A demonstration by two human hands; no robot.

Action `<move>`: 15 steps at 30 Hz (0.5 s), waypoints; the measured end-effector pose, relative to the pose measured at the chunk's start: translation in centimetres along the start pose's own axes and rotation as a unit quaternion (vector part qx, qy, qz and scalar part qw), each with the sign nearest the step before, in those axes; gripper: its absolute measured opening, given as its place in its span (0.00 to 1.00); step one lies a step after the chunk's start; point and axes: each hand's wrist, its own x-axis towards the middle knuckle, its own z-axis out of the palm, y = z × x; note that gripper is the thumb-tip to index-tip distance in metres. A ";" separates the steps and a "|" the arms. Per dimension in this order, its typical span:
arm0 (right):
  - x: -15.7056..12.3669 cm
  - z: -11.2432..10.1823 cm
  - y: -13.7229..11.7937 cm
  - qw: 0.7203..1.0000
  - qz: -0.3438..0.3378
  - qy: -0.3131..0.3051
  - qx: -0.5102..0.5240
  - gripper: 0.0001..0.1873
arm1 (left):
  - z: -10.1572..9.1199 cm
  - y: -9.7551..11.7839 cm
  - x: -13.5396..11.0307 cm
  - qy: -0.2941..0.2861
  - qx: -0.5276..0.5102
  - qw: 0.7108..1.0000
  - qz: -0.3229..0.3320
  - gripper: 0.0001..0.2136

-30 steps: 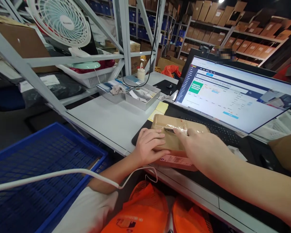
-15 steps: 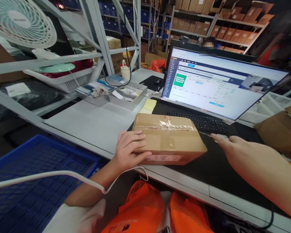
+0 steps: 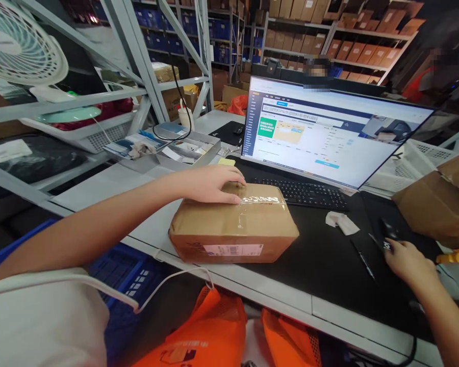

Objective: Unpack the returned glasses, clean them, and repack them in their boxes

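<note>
A taped brown cardboard box (image 3: 233, 227) with a barcode label on its near side lies on the black desk mat (image 3: 329, 265) in front of the keyboard (image 3: 306, 192). My left hand (image 3: 214, 183) rests flat on the box's far top edge, fingers stretched over the clear tape. My right hand (image 3: 405, 257) is far to the right on the mat, fingers curled round the near end of a small black device (image 3: 388, 232). A thin pen (image 3: 361, 257) lies left of that hand. A crumpled white scrap (image 3: 340, 223) sits by the keyboard.
A wide monitor (image 3: 329, 132) stands behind the keyboard. Metal trays (image 3: 187, 150) with papers sit at the back left under grey racking. Also around are a white fan (image 3: 19, 46), a blue crate (image 3: 126, 265), orange bags (image 3: 214, 331) below the desk edge and a brown package (image 3: 436, 204).
My left hand moved from the box's near left corner to its far top edge. My right hand drew away to the right onto the black device. The screen shows a new panel.
</note>
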 end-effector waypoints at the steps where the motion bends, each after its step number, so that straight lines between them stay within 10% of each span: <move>1: 0.5 -0.2 -2.1 0.999 0.033 -0.011 -0.017 0.17 | 0.3 0.4 1.4 -0.017 0.004 1.000 0.002 0.21; 9: 5.0 -4.3 -24.7 0.903 -0.051 -0.157 0.396 0.32 | 0.7 3.3 9.3 -0.095 -0.005 0.995 0.042 0.25; 15: 6.3 -4.4 -28.7 0.774 -0.073 -0.294 0.556 0.32 | -1.4 4.9 10.8 -0.235 0.055 0.970 -0.007 0.30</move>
